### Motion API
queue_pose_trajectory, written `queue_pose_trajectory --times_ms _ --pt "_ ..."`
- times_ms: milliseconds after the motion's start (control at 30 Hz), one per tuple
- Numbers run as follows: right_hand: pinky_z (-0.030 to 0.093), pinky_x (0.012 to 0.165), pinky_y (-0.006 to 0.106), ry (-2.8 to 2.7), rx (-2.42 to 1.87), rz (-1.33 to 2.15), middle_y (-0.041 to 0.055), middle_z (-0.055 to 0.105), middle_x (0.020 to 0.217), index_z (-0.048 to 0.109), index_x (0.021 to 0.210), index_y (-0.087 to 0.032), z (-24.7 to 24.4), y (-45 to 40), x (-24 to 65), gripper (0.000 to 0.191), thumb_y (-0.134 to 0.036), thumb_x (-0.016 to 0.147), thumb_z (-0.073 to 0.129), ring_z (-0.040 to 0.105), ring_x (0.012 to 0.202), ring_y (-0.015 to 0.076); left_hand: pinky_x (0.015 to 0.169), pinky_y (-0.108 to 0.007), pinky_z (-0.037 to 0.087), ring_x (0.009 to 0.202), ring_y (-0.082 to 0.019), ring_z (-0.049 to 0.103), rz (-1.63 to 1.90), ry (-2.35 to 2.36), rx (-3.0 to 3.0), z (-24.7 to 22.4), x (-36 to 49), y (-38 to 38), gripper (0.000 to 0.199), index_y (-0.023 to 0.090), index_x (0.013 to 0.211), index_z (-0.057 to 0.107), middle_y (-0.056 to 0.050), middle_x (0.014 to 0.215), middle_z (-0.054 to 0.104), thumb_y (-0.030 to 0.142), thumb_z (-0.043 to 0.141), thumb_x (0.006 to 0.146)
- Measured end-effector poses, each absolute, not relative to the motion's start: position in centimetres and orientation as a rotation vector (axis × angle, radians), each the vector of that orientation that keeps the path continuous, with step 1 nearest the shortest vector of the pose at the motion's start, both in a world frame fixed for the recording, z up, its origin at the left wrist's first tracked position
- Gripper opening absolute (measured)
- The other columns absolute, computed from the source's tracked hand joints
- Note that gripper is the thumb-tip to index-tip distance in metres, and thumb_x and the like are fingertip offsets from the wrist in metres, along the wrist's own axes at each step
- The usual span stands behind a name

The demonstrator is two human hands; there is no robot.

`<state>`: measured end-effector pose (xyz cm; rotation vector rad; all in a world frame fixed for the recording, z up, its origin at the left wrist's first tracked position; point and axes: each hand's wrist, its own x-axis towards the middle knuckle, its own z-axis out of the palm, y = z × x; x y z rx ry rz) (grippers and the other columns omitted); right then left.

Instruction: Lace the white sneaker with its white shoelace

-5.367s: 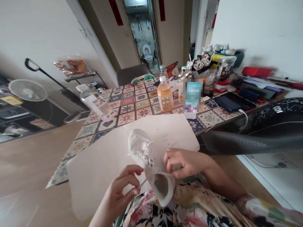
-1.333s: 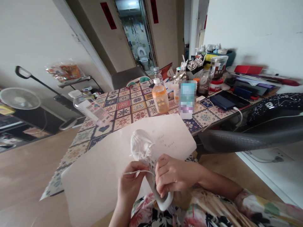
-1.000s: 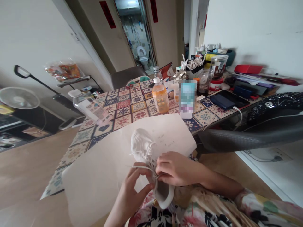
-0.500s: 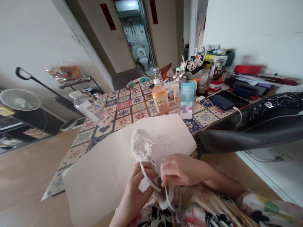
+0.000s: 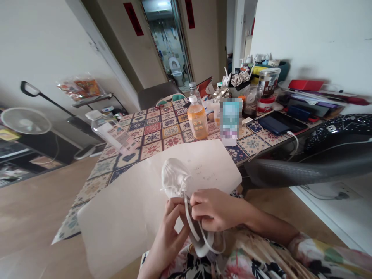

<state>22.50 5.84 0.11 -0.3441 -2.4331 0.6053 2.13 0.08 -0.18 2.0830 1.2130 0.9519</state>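
Note:
A white shoe [image 5: 173,172] rests on the white sheet with its toe pointing away from me and its opening toward my lap. White laces run through its upper part, and one loose lace [image 5: 189,219] arches between my hands toward the opening. My left hand [image 5: 173,224] is closed at the shoe's left edge, its fingertips curled at the eyelets. On the other side my right hand [image 5: 213,209] is closed in a pinch on the shoelace, whose loop [image 5: 213,248] hangs below it. The fingertips hide most of the eyelets.
The white sheet [image 5: 124,205] covers the near table edge. Behind it stand a bottle of orange drink [image 5: 198,122], a phone [image 5: 231,120] with a blurred screen and a clear, tilted bottle [image 5: 113,133]. A dark chair [image 5: 279,170] is at the right.
My right hand has moved slightly left, closer to my left hand. The loose lace now stands between the hands instead of lying over my left fingers. The shoe stays in place.

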Motion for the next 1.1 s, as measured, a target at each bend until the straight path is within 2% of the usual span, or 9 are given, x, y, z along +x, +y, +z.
queue_pose_trajectory --times_ms 167,267,367,533,733,833,900,1000,1100 --pt "0.042 0.076 0.025 -2.370 -0.395 0.791 0.0006 0.052 0.094 0.053 0.099 -0.020 0.1 5.9 22.5 0.030 0.000 0.080 0.065 0.052 0.086 0.0178 0.082 -0.030 0.051 0.091 -0.020 0.056 0.988 1.214 2.044 -0.2 2.0 0.1 0.008 0.019 0.081 0.058 -0.008 0.096 0.056 0.019 0.055 0.088" --pt "0.042 0.077 0.027 -2.339 -0.314 0.830 0.0029 0.051 0.095 0.049 0.091 -0.020 0.0 6.0 22.5 0.017 -0.005 0.084 0.055 0.051 0.086 0.0191 0.083 -0.030 0.051 0.094 -0.021 0.055 0.935 1.157 2.047 -0.2 2.0 0.0 0.012 0.019 0.084 0.057 -0.010 0.099 0.056 0.023 0.050 0.092" --pt "0.041 0.075 0.028 -2.264 -0.277 0.911 0.0024 0.047 0.090 0.045 0.085 -0.020 -0.3 6.3 22.5 0.015 -0.007 0.079 0.049 0.047 0.082 0.0192 0.082 -0.029 0.049 0.092 -0.020 0.054 0.940 1.141 2.033 -0.4 1.9 0.0 0.016 0.020 0.078 0.051 -0.008 0.095 0.056 0.026 0.051 0.093" --pt "0.042 0.080 0.029 -2.221 -0.168 1.118 0.0025 0.048 0.095 0.053 0.087 -0.018 -0.6 6.9 22.7 0.007 -0.015 0.087 0.059 0.050 0.087 0.0183 0.084 -0.029 0.046 0.093 -0.020 0.054 1.009 1.150 2.011 -0.8 1.8 0.3 0.015 0.021 0.080 0.058 -0.007 0.092 0.059 0.026 0.054 0.093" --pt "0.043 0.087 0.032 -2.165 0.028 1.210 0.0058 0.050 0.098 0.060 0.085 -0.016 -0.2 7.5 23.0 0.031 -0.042 0.103 0.058 0.051 0.096 0.0198 0.088 -0.031 0.047 0.095 -0.022 0.055 1.028 1.081 1.867 -0.6 1.3 0.1 0.035 0.019 0.070 0.063 -0.009 0.095 0.057 0.045 0.055 0.092" --pt "0.044 0.082 0.030 -2.034 0.232 1.349 0.0042 0.052 0.092 0.060 0.082 -0.017 0.4 7.9 23.4 0.033 -0.042 0.102 0.062 0.054 0.088 0.0175 0.082 -0.032 0.049 0.091 -0.021 0.053 1.105 1.014 1.682 -0.8 0.6 -0.5 0.043 0.019 0.065 0.061 -0.008 0.094 0.054 0.054 0.057 0.088" --pt "0.045 0.077 0.030 -1.896 0.323 1.481 0.0033 0.053 0.087 0.059 0.079 -0.017 0.5 7.9 23.6 0.032 -0.040 0.100 0.066 0.054 0.080 0.0167 0.075 -0.031 0.049 0.085 -0.019 0.051 1.226 0.963 1.543 -0.7 0.3 -0.9 0.047 0.018 0.058 0.055 -0.006 0.086 0.050 0.057 0.061 0.084" --pt "0.046 0.069 0.029 -1.571 0.394 1.604 0.0016 0.052 0.075 0.058 0.077 -0.019 0.3 7.7 23.9 0.029 -0.036 0.098 0.067 0.054 0.072 0.0175 0.066 -0.030 0.047 0.074 -0.017 0.047 1.468 0.829 1.379 0.1 0.1 -1.6 0.052 0.017 0.053 0.045 -0.002 0.072 0.042 0.055 0.065 0.081" --pt "0.042 0.054 0.024 -1.241 0.312 1.610 -0.0027 0.047 0.064 0.058 0.080 -0.021 -0.1 7.2 23.9 0.026 -0.037 0.098 0.066 0.046 0.053 0.0137 0.057 -0.029 0.046 0.061 -0.015 0.044 1.669 0.666 1.254 0.9 0.0 -2.3 0.048 0.019 0.053 0.043 0.001 0.060 0.035 0.050 0.070 0.077"
